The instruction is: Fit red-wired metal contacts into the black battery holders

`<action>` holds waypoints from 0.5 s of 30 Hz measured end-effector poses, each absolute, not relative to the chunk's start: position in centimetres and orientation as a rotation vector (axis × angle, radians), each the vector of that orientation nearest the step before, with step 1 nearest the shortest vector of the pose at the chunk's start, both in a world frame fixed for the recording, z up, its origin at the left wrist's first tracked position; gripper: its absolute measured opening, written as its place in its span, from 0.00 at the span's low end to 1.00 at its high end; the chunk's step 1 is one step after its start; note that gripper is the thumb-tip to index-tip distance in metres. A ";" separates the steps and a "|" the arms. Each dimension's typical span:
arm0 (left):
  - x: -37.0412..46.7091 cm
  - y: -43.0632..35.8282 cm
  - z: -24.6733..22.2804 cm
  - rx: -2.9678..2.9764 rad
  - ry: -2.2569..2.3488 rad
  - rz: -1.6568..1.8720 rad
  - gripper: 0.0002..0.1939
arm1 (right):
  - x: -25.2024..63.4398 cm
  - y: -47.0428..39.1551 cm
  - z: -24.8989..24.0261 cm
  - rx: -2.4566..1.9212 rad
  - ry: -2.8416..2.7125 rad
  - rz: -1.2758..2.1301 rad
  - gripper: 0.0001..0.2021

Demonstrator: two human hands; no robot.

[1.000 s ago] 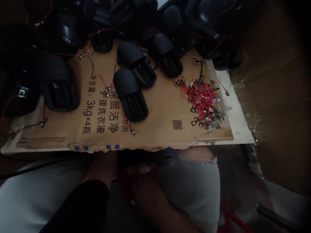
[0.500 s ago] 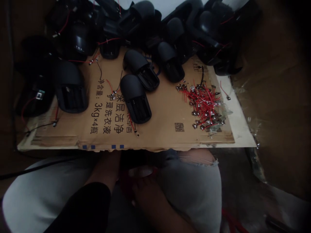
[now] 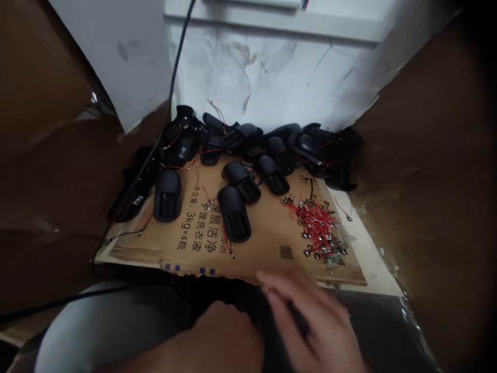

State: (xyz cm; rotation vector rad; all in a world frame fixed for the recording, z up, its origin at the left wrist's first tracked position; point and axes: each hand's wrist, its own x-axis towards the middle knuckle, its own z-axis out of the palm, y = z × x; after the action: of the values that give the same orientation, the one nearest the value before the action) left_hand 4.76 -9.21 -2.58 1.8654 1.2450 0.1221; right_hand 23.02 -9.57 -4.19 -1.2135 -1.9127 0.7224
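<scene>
My left hand (image 3: pixel 229 334) is low in the middle of the head view, below the board's front edge. Its back and bent knuckles show; the fingers curl under, and anything inside is hidden. To its right, blurred by motion, my right hand (image 3: pixel 314 321) overlaps the front edge. Thumb and forefinger come close together at the tips, and I cannot make out what is between them. Nearest to the hands on the cardboard (image 3: pixel 256 259) lies a black mouse-shaped shell (image 3: pixel 235 215) with an open compartment. A pile of small metal parts with red wires (image 3: pixel 318 223) lies beyond my right hand.
More black shells (image 3: pixel 275 173) crowd the back of the board, some with thin wires. A black cable (image 3: pixel 174 72) hangs across the left. Cardboard walls (image 3: pixel 419 171) stand at both sides, with a white marked panel (image 3: pixel 272 72) behind.
The view has tilted up and back, showing the white panel behind. Both hands have risen from the lap to near the board's front edge. The shells and wire pile keep their places.
</scene>
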 end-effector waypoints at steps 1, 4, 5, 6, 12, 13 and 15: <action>3.6 -8.0 -1.2 1.944 1.259 0.093 0.07 | 22.8 -7.7 -3.5 -1.264 -1.873 0.636 0.15; 0.3 -3.7 2.2 2.263 1.672 0.013 0.13 | 20.6 -2.4 -2.6 -1.430 -1.873 0.516 0.21; -0.6 -2.3 2.7 2.292 1.797 0.048 0.12 | 19.5 -1.0 -2.5 -1.496 -1.886 0.491 0.31; -1.3 -1.0 2.6 2.295 1.875 0.097 0.11 | 18.5 0.2 -2.5 -1.555 -1.913 0.481 0.42; -3.7 2.2 -2.6 2.186 1.838 0.683 0.08 | 15.4 2.8 -2.4 -1.661 -1.891 0.585 0.53; -3.9 2.2 -3.3 2.177 1.806 0.778 0.08 | 15.5 2.9 -2.2 -1.643 -1.774 0.613 0.50; -4.2 2.0 -4.2 2.199 1.697 0.912 0.09 | 15.8 3.2 -1.9 -1.556 -1.462 0.715 0.43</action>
State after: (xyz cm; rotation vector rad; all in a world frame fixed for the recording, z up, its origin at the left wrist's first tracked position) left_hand -4.16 2.02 -4.17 2.1988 1.6965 0.9117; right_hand 15.80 3.24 -1.91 -1.5557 -1.4617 0.7155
